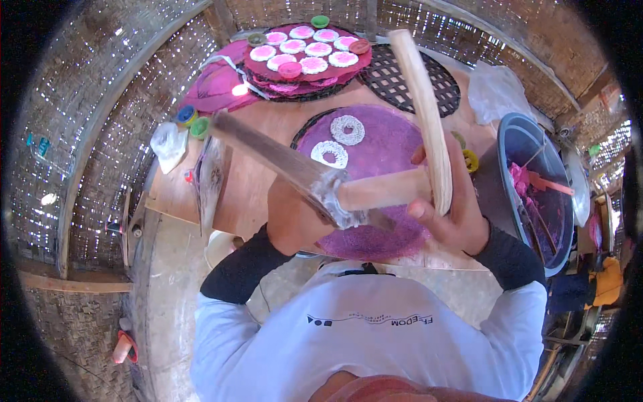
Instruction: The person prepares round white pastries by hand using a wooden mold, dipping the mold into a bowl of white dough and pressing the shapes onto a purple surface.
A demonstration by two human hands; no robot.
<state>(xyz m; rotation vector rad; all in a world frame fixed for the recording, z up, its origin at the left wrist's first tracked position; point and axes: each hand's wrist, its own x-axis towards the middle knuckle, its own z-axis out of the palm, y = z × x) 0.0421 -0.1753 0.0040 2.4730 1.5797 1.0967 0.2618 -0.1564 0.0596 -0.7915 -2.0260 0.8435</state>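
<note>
Held up in front of me is a wooden hand press (382,190). Its dark bar slants from upper left to the middle, and a pale thick plunger joins it to a light crossbar. White paste is smeared where plunger and dark bar meet. My left hand (295,213) grips the dark bar from below, its fingers partly hidden. Around the light crossbar, my right hand (463,213) is closed with the thumb on the near side. Beneath the press lies a round purple mat (385,144), bearing two white lacy rings, one (337,125) farther away than the other (317,155).
A far-left stack of round pink trays (258,72) carries several white rings with pink centres. Beside it lies a black lattice tray (429,74). A blue tub (504,151) with pink dough stands right, near a clear plastic bag (495,90). Small cups (199,127) sit left.
</note>
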